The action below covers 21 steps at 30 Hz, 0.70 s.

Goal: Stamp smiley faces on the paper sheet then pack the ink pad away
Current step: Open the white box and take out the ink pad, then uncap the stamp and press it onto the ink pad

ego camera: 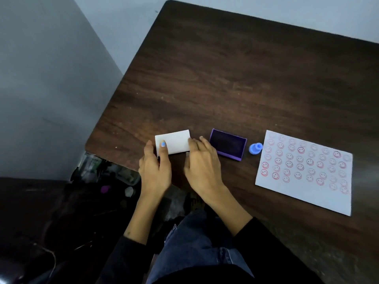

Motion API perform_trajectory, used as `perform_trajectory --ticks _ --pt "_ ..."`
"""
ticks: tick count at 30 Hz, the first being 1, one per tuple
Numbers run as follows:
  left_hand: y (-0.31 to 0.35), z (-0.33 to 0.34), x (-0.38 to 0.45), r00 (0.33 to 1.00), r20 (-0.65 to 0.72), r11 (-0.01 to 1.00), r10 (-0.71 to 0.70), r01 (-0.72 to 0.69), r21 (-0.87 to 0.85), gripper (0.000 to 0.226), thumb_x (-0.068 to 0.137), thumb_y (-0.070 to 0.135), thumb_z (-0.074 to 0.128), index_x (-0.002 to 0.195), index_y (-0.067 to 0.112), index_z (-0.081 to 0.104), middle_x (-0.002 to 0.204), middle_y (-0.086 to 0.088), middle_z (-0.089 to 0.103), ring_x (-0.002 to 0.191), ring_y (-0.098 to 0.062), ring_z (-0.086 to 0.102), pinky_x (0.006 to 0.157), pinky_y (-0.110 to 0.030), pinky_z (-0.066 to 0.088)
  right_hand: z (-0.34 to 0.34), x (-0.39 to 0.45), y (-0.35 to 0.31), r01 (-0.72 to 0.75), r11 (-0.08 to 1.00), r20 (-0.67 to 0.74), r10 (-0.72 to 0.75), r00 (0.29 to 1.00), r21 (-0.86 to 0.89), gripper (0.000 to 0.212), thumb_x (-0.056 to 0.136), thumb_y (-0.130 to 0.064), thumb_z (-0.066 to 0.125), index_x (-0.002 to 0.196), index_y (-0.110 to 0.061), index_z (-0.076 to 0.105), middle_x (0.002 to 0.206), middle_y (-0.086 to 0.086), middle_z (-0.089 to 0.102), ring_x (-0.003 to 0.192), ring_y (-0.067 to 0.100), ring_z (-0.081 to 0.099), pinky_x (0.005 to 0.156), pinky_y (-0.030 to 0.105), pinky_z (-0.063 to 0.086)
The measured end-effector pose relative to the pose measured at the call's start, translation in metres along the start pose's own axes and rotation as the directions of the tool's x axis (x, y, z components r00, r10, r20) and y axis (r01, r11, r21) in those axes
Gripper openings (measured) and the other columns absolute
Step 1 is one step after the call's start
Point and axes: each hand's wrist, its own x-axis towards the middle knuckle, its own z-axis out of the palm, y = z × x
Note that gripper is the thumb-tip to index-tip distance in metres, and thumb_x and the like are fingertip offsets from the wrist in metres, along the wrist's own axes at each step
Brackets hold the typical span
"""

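Both hands work at the near edge of the bench (225, 68): the left hand (155, 167) pinches the left end of a small white box (173, 144), thumb on top, and the right hand (202, 166) rests loosely curled fingers on its right end. Stamping looks finished; the paper sheet (303, 193) is covered in red smileys, with the blue stamp (255, 148) beside it. Packing is in hand. Next, the open purple ink pad (228, 144), just right of the box, probably needs sliding inside.

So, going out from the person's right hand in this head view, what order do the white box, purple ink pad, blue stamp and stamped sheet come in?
1. Small white cardboard box, touching the right hand, on its left.
2. Purple rectangular ink pad, just right.
3. Little blue plastic stamp, further right.
4. White paper sheet of red smileys, far right.
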Motion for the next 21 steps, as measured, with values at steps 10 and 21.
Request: perform_trajectory --ticks 10,21 --pt "0.046 0.040 -0.003 0.891 0.300 0.888 0.340 -0.410 0.208 0.050 0.086 0.026 0.064 0.129 0.003 0.050 0.135 -0.018 0.053 0.129 -0.032 0.044 0.109 -0.039 0.034 -0.066 -0.016 0.070 -0.272 0.941 -0.378 0.330 0.865 0.201 0.048 0.086 -0.018 0.061 0.131 -0.013 0.045 0.139 0.009 0.048 0.129 0.025 0.039 0.102 0.037 0.039" --pt "0.060 0.102 -0.029 0.747 0.457 0.731 0.482 -0.631 0.260 0.059 0.079 0.028 0.071 0.131 0.010 0.050 0.143 -0.012 0.047 0.135 -0.028 0.036 0.112 -0.036 0.023 -0.057 -0.028 0.117 -0.320 0.880 -0.294 0.428 0.855 0.351 0.016 0.086 -0.016 0.061 0.101 -0.013 0.062 0.100 0.009 0.066 0.095 0.027 0.058 0.079 0.041 0.048"
